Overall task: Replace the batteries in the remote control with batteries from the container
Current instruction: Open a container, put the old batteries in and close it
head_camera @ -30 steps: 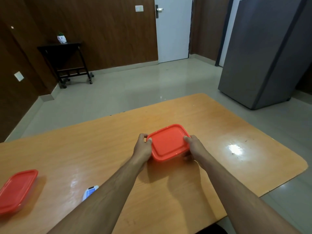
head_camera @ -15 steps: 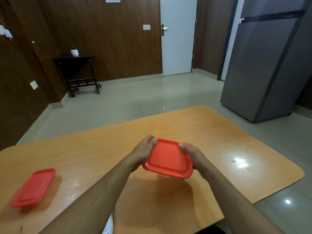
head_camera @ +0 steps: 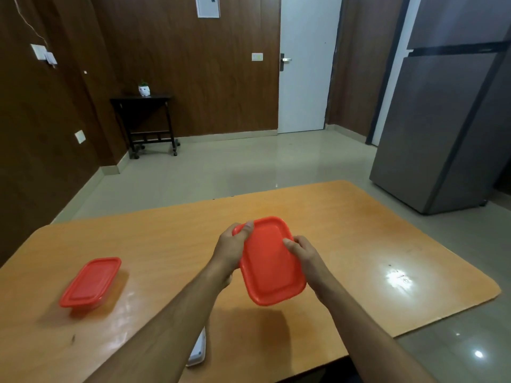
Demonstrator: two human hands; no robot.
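Red container, level a moment ago, now tilts steeply mid-frame above the desk, left hand and right hand both gripping it.

One view only, from a wide-angle camera on the person's head, looking forward and down across an orange-brown wooden table. The two forearms enter from the near edge and fill the bottom of the frame, so the lens sits close above them. The left hand and right hand meet near the centre of the view, on a red-lidded container. The view reaches well past the table's far edge, over pale floor to the brown wall, a white door and a small dark side table at far left. A grey fridge leans at far right, straight lines bowing toward the frame edges
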